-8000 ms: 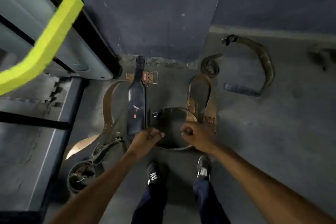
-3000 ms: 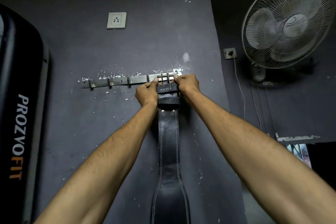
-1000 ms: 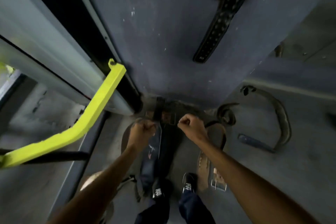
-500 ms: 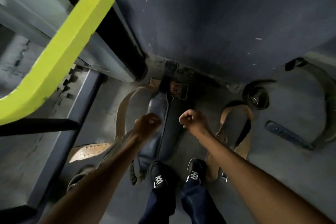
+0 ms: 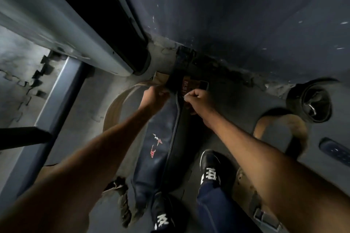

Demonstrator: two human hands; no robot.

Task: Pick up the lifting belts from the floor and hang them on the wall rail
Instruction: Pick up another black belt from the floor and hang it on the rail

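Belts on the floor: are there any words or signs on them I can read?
"MS": pale letters on the red label near the wall; the rest is blurred.
Red marks on the dark blue belt: a logo, too blurred to read.
Pale marks on the blue strap at the right: too blurred to read.

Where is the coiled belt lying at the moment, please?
In the head view the coiled belt lies on the floor to the person's right, at the foot of the wall, just beyond the curved tan belt.
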